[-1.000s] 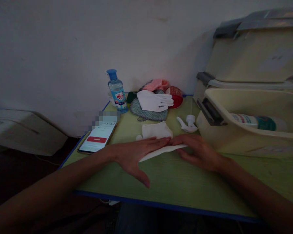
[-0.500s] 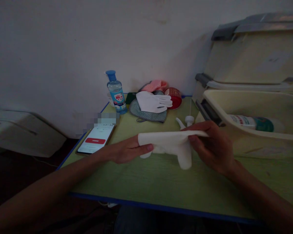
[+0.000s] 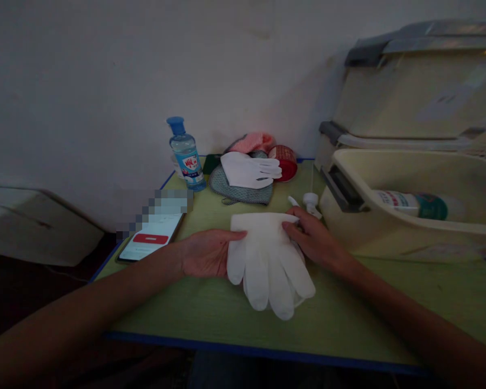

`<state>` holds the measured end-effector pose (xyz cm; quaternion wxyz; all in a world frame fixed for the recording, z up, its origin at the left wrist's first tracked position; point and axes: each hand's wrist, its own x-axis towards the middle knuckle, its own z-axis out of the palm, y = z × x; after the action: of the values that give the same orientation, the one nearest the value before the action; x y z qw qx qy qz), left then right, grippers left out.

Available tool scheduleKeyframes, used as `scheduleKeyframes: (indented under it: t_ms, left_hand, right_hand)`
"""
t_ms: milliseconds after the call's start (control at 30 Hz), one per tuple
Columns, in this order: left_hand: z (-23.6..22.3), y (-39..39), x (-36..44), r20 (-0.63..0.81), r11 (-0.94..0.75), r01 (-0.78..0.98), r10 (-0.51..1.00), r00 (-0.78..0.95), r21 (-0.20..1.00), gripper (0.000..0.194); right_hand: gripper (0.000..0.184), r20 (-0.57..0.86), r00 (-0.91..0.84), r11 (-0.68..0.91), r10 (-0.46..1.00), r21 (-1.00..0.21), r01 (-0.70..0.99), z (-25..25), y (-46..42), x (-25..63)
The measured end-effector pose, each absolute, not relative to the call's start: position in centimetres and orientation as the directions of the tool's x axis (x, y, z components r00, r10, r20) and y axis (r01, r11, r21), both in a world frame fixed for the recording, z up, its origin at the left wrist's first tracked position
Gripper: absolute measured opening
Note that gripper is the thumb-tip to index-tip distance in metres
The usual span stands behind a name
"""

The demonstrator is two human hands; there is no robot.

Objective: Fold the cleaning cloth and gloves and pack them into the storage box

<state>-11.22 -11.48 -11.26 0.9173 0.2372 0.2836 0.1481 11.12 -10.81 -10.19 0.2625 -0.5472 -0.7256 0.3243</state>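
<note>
A white glove (image 3: 267, 259) hangs over the table between my two hands, its fingers pointing down toward me and its cuff edge at the top. At the left side of the cuff, my left hand (image 3: 210, 251) grips it with the thumb in front and the other fingers behind. My right hand (image 3: 314, 235) pinches the upper right corner of the cuff between thumb and fingers. Whether more than one glove is layered here I cannot tell. Just behind my right hand lies a white pump head (image 3: 311, 202) with a thin tube.
On the green table (image 3: 178, 319) stand a blue detergent bottle (image 3: 188, 159) and a phone (image 3: 154, 229) at left. White gloves (image 3: 249, 170) lie on a grey mesh cloth (image 3: 243, 194) beside a red roll (image 3: 285, 162). A cream bin (image 3: 389, 232) at right holds a bottle (image 3: 425, 206).
The glove has turned from nearly edge-on to hanging with its fingers spread downward. My right hand has moved left and closer to my left hand, still holding the cuff.
</note>
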Motion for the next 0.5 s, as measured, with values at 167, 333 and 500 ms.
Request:
scheduleKeyframes:
  t_ms: [167,333,500]
  left_hand:
    - [-11.3,-11.3,-11.6,-0.397,0.860,-0.141,0.365,0.842,0.490,0.055]
    - [-11.1,-11.1,-11.5,-0.393,0.839,-0.118,0.367,0.843,0.531,0.052]
    - [-8.9,-11.0,-12.8,-0.428,0.608,0.069,0.470,0.772,0.791,0.041]
  right_hand:
    - [0.006,0.059,-0.268,0.232,0.962,-0.697,0.678,-10.0,-11.0,10.7]
    - [0.005,0.077,-0.267,0.255,0.961,-0.618,0.744,-10.0,-10.9,10.3]
    - [0.009,0.116,-0.293,0.304,0.949,-0.582,0.754,-10.2,-10.7,10.2]
